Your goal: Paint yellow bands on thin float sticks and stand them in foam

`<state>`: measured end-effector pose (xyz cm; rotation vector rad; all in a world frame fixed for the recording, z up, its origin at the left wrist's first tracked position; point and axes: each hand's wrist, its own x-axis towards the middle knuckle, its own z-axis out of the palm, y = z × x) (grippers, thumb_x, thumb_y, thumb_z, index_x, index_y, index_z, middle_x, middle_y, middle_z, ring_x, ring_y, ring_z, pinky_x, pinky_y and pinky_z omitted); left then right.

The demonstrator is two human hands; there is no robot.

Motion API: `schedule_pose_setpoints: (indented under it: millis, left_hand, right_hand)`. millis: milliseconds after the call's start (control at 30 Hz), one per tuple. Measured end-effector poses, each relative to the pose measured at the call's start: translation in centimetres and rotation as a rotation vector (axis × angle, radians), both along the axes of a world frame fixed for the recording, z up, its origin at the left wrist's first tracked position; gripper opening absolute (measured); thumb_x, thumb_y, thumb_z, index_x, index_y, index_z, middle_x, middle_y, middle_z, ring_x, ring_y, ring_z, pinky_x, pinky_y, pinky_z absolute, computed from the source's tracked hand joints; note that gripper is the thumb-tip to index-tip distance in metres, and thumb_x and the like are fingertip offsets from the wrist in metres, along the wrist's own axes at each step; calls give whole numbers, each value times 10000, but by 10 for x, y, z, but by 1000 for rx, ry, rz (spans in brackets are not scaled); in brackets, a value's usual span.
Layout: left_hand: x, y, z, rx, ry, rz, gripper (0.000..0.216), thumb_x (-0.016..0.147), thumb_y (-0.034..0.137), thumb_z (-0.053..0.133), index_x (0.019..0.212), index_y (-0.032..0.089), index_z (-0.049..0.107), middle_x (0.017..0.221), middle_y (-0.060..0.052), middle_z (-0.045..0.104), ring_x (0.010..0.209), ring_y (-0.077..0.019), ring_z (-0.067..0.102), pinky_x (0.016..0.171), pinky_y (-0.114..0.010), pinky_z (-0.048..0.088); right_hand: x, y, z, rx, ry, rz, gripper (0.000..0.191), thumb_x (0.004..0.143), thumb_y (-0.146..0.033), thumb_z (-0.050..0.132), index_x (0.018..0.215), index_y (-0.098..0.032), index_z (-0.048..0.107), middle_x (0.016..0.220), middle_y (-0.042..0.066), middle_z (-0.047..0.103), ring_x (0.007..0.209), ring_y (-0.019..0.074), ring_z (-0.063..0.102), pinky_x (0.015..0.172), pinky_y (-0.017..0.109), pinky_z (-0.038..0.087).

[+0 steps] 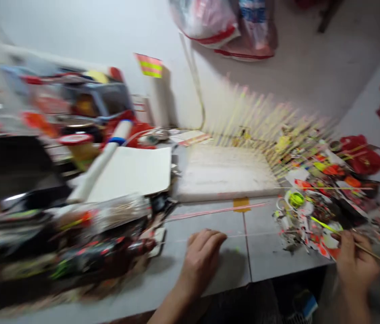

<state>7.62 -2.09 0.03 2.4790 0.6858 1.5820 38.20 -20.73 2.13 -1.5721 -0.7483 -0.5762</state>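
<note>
The picture is smeared by motion. My left hand [200, 257] lies on the grey table top [230, 252], fingers together and curled slightly, pointing toward a thin pink rod [216, 211] that lies flat just beyond it. My right hand [354, 261] is at the table's right front edge, fingers pinched round a thin stick [375, 255] with a yellow-green tip [321, 223]. That tip reaches into a heap of small coloured scraps [311, 216].
A pale flat board [223, 175] lies at the middle back. Many thin yellow and pink sticks [260, 121] lean against the wall. Cluttered boxes, a jar and a white roll [102, 162] fill the left. Plastic bags [223, 27] hang above.
</note>
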Motion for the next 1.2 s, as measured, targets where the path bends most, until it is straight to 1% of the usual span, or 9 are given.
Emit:
schedule_pose_setpoints:
  millis: [67,167,300,400,567,700,800,967,1200]
  left_hand:
    - [0,7,3,38,-8,3,140,950,111,509,925,205,611,776,26,681,714,-93,621,727,-247,401]
    - [0,13,7,90,20,2,133,968,149,498,921,200,612,765,21,684,700,-98,635,712,-250,402]
    - [-3,14,7,125,99,6,125,971,171,497,928,201,610,774,14,694,702,-106,653,709,-253,403]
    - [-5,16,6,124,145,10,106,964,174,509,953,208,609,791,12,702,716,-114,661,715,-257,404]
    - [-6,20,4,144,154,20,127,970,192,489,940,207,612,767,12,691,698,-119,653,707,-263,401]
    - [-11,24,3,143,188,29,145,975,219,478,942,216,619,777,12,696,703,-121,657,714,-265,410]
    - [-18,27,2,152,195,56,154,977,242,469,948,227,620,781,14,699,685,-123,655,720,-270,419]
    - [-25,29,2,166,204,88,147,970,248,473,938,238,616,776,9,699,664,-132,653,715,-285,423]
    - [-22,26,2,189,222,105,135,971,229,484,959,215,619,788,-5,697,676,-134,654,721,-294,413]
  right_hand:
    - [-12,1,-2,20,-4,-8,361,928,-512,639,853,-161,677,750,44,675,669,174,646,653,277,513]
    - [-31,1,-6,-37,11,89,309,980,-437,567,914,-163,694,825,66,701,730,191,684,652,281,544]
    - [-51,3,-18,-60,-67,109,141,931,-319,656,936,-183,696,855,53,707,753,182,687,675,277,565]
    - [-61,8,-28,-41,-76,133,88,894,-264,704,937,-189,685,830,36,693,703,160,667,633,254,558]
    - [-73,14,-42,-16,-44,199,23,925,-204,645,946,-194,646,837,37,683,725,152,665,613,235,545]
    - [-84,19,-50,-15,-30,281,56,954,-164,574,977,-200,610,875,49,694,789,162,677,687,268,562]
    - [-91,25,-54,-54,-49,315,72,955,-169,564,989,-205,616,861,47,692,786,167,674,680,274,559]
    - [-97,36,-59,-69,-70,306,55,924,-165,610,931,-217,626,770,-1,640,616,116,584,578,230,514]
    - [-95,42,-66,-98,-90,290,69,928,-155,606,959,-214,624,790,4,656,629,114,607,584,216,516]
